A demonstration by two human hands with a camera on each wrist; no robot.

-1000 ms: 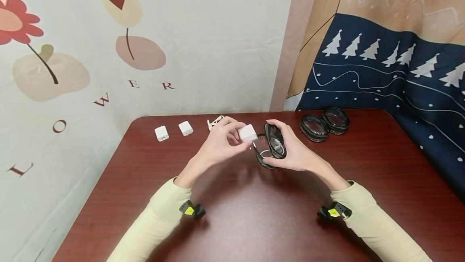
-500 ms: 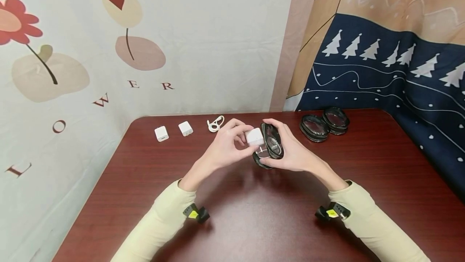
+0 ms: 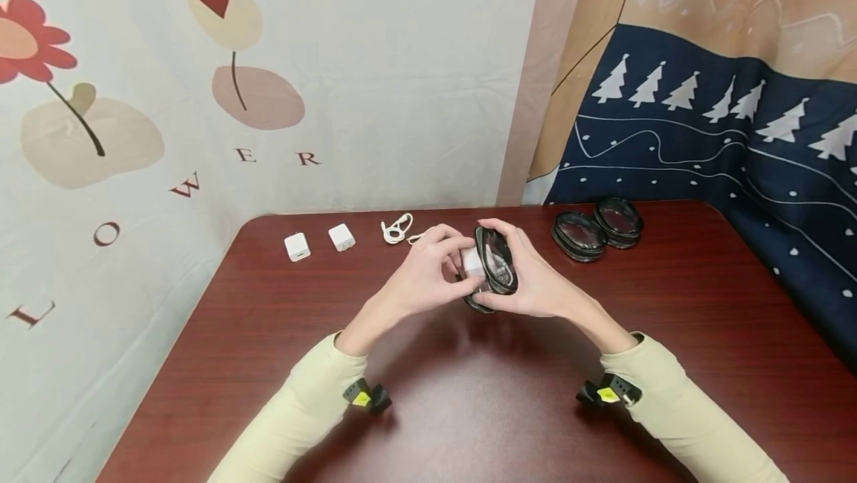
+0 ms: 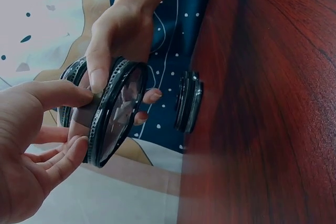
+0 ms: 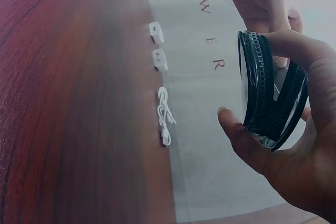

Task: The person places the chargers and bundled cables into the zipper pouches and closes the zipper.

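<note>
From the head view, your hands meet above the tabletop (image 3: pixel 482 408). Your left hand (image 3: pixel 428 271) pinches a white adapter (image 3: pixel 472 263) between thumb and fingers; your right hand (image 3: pixel 538 282) grips a black-rimmed case (image 3: pixel 498 263) from its right side. The case stands on edge, its long axis running away from you and leaning a little left at the far end, with its mouth towards your left hand. The adapter sits in that mouth, between your two hands, with your left the nearer to it. Beyond, on your left, lie two loose plugs (image 3: pixel 319 242) and a coiled white cable (image 3: pixel 396 230); on your right, two closed cases (image 3: pixel 599 228) sit side by side.

From the left wrist, the adapter is a pale block between the two rims of the case, your left thumb and fingers on it. You can't tell how deep it sits.

From the right wrist, your thumb and fingers span the case, whose halves join at the lower end and part towards your left hand, which shows only in part.
</note>
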